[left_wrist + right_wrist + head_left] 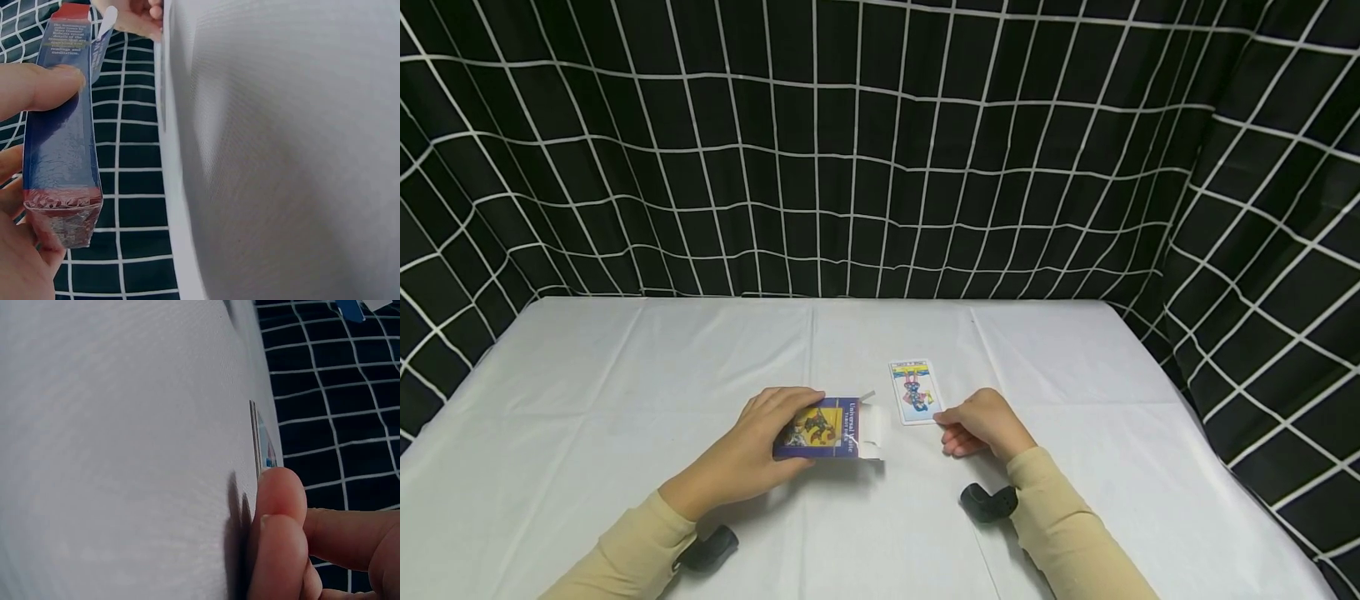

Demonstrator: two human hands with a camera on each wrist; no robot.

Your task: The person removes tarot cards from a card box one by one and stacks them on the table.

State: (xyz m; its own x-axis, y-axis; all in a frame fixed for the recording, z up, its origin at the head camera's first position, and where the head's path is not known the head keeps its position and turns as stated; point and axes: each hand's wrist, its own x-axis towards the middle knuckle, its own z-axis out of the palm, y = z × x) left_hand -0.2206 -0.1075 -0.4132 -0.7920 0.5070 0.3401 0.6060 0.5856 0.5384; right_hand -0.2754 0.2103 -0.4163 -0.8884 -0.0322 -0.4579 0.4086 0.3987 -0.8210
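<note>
In the head view my left hand (748,450) grips a blue tarot card box (817,428), thumb on the near side and fingers over the far side. The box's white end flaps (872,429) stand open towards the right. The left wrist view shows the thumb pressed against the narrow blue side of the box (62,150). A tarot card (915,392) lies face up on the table, its picture upside down from here. My right hand (985,423) pinches the card's near right corner, the other fingers curled. Its fingers hide that corner in the right wrist view.
A white cloth covers the table (647,375). Black curtains with a white grid (820,167) stand behind it and at both sides. A dark wrist device (711,550) hangs under the left sleeve, another (988,503) beside the right sleeve.
</note>
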